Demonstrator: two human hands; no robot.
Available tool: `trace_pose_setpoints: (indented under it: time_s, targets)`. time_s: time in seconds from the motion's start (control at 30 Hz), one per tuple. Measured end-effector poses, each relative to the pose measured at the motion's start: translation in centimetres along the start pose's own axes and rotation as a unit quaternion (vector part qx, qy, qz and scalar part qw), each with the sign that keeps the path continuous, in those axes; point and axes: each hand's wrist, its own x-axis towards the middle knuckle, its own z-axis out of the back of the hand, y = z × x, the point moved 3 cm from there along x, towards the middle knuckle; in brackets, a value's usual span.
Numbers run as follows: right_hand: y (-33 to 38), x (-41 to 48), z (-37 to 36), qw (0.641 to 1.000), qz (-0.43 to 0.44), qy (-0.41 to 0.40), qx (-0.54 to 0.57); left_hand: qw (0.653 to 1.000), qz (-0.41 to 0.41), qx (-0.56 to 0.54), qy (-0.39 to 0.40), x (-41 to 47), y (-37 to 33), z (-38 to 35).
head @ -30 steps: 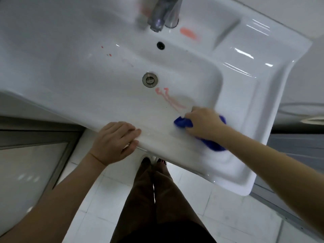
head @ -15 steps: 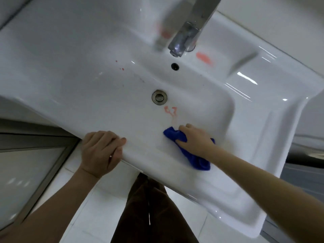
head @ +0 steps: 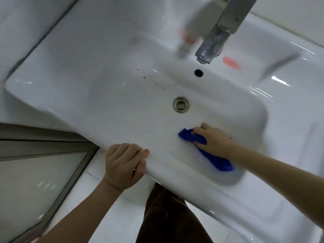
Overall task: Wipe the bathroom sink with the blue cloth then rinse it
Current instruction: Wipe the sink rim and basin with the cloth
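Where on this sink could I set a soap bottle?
Bare: the wide left ledge beside the basin, and the right ledge beyond it. Crowded: the front rim, which the left hand grips, and where the right hand holds the blue cloth.

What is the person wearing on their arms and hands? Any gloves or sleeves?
Nothing at all. The left hand and the right hand have no gloves, rings or watch, and no sleeves show anywhere above the wrists. Lower down you can see dark brown trousers.
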Motion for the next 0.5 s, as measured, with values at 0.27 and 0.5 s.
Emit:
trace_pose_setpoints:
  time_s: [0.27,0.5]
  targets:
    - [4.7,8.2,-0.2,0.978,-0.074,-0.129,0.146,1.0,-0.002,0.021,-0.01,-0.4,0.2,-0.5]
    - [2.2,-3.0,0.0,0.984,-0.033,0.08,0.154,0.999,0.005,0.034,0.013,-0.3,0.0,-0.1]
